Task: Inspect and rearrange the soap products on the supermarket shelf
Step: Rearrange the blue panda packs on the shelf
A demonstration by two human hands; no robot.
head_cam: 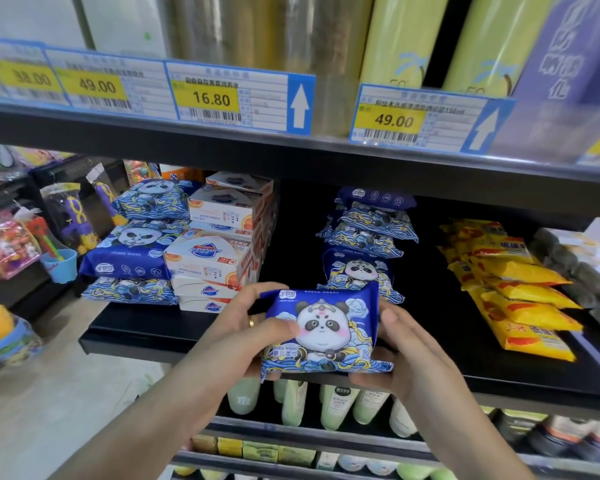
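My left hand point(253, 327) and right hand point(409, 355) hold a blue panda wipes pack point(323, 329) by its ends, fingers curled around it. It hovers just above the black shelf point(187, 337), in front of a stack of matching packs point(364, 237).

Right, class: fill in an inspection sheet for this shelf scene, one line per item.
Surface: black middle shelf, bare gap at centre.
Job's things: panda wipes pack held upright before the shelf edge; wipes stacks left and centre; soap boxes stacked between.
Clutter: yellow packets right; hanging toys left.
Grippers: left hand and right hand grip the pack's sides.
Cables: nothing seen.
Surroundings: price tags above; bottles below.
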